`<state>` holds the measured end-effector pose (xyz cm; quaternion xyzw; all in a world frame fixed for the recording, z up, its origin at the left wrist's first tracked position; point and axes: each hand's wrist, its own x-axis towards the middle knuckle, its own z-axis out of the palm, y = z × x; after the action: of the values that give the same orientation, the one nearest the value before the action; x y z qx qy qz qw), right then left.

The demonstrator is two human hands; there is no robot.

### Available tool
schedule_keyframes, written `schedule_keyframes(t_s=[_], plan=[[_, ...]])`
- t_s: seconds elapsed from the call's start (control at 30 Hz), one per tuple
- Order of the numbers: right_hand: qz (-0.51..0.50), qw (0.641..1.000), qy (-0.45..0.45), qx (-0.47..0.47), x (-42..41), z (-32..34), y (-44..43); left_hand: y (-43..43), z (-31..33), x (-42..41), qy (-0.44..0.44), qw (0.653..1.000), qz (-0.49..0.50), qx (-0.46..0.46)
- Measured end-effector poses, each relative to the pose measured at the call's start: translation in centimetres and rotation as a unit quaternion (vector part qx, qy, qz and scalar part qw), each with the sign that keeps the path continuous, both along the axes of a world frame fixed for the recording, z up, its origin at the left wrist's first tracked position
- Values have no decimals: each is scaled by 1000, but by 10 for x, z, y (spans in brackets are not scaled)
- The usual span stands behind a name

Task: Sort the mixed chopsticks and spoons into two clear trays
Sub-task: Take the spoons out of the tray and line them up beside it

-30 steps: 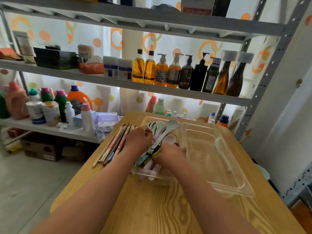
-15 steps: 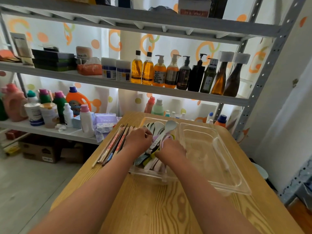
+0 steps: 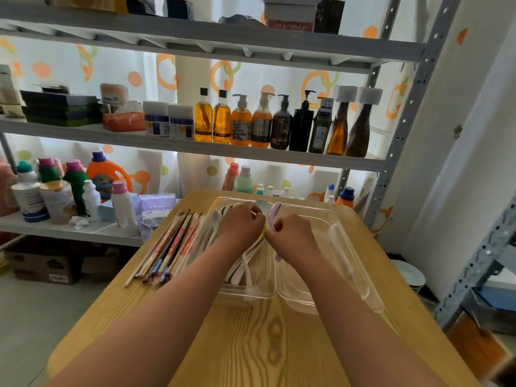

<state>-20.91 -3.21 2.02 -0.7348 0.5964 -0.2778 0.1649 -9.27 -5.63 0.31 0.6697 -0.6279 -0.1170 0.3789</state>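
Note:
Two clear trays stand side by side on the wooden table. The left tray (image 3: 252, 294) holds several spoons (image 3: 242, 268); the right tray (image 3: 360, 289) holds one white spoon (image 3: 339, 247). A bundle of chopsticks (image 3: 167, 247) lies on the table left of the trays. Over the left tray, my left hand (image 3: 241, 226) grips a pale grey spoon (image 3: 262, 207) with curled fingers. Beside it, almost touching, my right hand (image 3: 291, 233) holds a lilac spoon (image 3: 275, 213). A yellow-green handle shows between the two hands.
The wooden table (image 3: 259, 339) ends close behind the trays, against a grey metal shelf rack (image 3: 195, 148) loaded with bottles. More bottles and tins stand on the low shelf (image 3: 69, 227) at the left. A white plate (image 3: 409, 275) lies on the floor at the right.
Both hands moved toward the far end of the left tray and came together. The spoon bundle they held low in the tray is now raised, bowls pointing away.

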Motion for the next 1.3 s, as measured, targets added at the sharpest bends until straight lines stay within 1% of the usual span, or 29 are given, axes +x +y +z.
schedule_keyframes(t_s=[0.17, 0.37, 0.43, 0.5, 0.6, 0.7, 0.87, 1.07, 1.3], plan=[[-40, 999, -20, -12, -45, 6, -9, -8, -4, -38, -3, 1000, -19, 16], [-91, 988, -70, -105, -102, 6, -20, -16, -12, -64, -26, 999, -34, 24], [-132, 981, -104, -99, -122, -4, -30, -16, -17, -68, -28, 998, -47, 27], [-165, 974, -136, -73, -141, -17, -41, -18, -20, -70, -21, 998, -53, 16], [-201, 963, -174, -41, -160, -36, -50, -21, -26, -69, -21, 999, -43, 15], [-218, 960, -173, -17, -167, -57, -54, -22, -29, -67, -7, 999, -46, 27], [-195, 962, -192, 6, -163, -86, -54, -17, -28, -65, -4, 996, -72, 50], [-183, 962, -202, 6, -162, -88, -55, -19, -31, -63, 3, 996, -85, 38], [-146, 982, -115, 36, -159, -85, -58, -22, -34, -59, -12, 995, -98, 26]])
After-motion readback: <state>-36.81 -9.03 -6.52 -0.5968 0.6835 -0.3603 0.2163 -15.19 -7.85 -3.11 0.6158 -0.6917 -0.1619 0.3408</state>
